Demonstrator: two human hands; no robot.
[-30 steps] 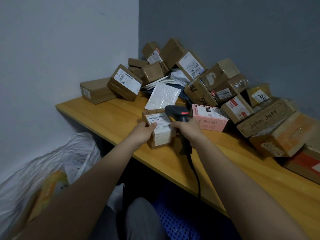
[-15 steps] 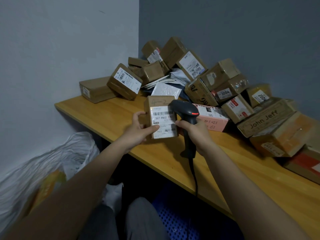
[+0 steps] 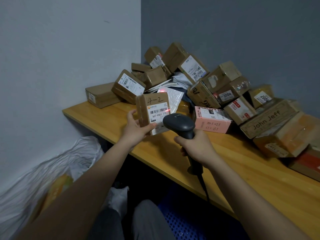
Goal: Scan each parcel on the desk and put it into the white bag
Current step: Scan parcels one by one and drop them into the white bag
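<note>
Scanning a parcel held over the tabletop point(image 3: 242, 172).
White bag point(image 3: 52, 172) lies on the floor at left, parcel pile point(image 3: 216, 90) heaped in the corner. Left hand point(image 3: 134, 129) grips brown parcel marked "4-2" point(image 3: 152, 111) upright above the tabletop edge, label facing the camera; right hand point(image 3: 197, 146) wrapped round barcode scanner point(image 3: 180, 125), red line on the label.

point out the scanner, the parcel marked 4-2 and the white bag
scanner point(image 3: 179, 124), head view, top of its dark head
parcel marked 4-2 point(image 3: 155, 108), head view, its white label
white bag point(image 3: 34, 184), head view, crumpled side
</note>
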